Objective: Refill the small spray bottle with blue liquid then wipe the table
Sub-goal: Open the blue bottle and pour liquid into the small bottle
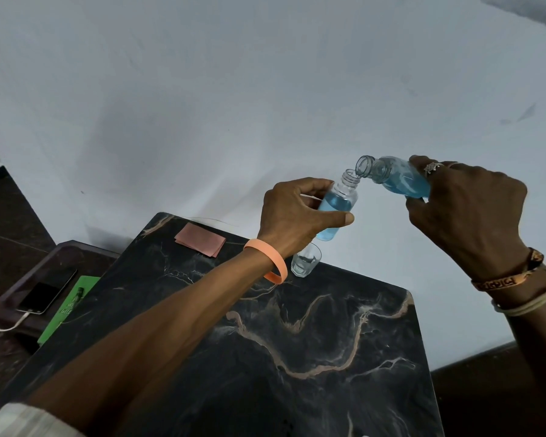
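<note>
Refilling above black marbled table (297, 357).
Gripping small clear plastic bottle (349, 186) of blue liquid (334, 206) in left hand (297, 212), clasping tilted clear bottle (401, 181) at its neck in right hand (467, 209).

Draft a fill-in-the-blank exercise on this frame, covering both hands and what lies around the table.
1. The left hand holds the small bottle, partly filled with ____ liquid.
2. The right hand, tilting the second bottle, wears a ____ on one finger.
3. The phone lies to the ____ of the table.
Missing words: blue; ring; left.
</note>
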Motion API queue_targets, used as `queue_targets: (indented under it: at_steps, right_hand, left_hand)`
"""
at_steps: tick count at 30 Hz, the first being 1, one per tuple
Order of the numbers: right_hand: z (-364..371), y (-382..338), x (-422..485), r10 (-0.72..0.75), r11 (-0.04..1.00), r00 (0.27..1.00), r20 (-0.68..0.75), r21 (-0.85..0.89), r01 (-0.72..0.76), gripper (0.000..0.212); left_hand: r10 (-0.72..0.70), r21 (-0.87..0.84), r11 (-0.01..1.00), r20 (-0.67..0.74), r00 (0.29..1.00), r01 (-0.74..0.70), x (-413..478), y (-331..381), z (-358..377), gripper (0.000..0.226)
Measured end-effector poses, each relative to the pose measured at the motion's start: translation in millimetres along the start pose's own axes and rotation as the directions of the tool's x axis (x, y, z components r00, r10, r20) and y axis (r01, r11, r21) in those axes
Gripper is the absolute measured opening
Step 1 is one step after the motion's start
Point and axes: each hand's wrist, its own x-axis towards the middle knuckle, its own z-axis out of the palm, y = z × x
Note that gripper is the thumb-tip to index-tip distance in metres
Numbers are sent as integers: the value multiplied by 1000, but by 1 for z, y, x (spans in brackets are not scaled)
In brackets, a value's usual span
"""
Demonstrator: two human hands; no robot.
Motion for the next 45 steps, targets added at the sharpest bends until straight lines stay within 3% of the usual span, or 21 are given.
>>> queue_targets:
  at_steps: [45]
  right_hand:
    - [1, 0, 0, -14, 1000, 1000, 5, -6, 14, 45]
  left_hand:
    - [-13, 18, 1000, 3, 1000, 13, -2, 0, -1, 51]
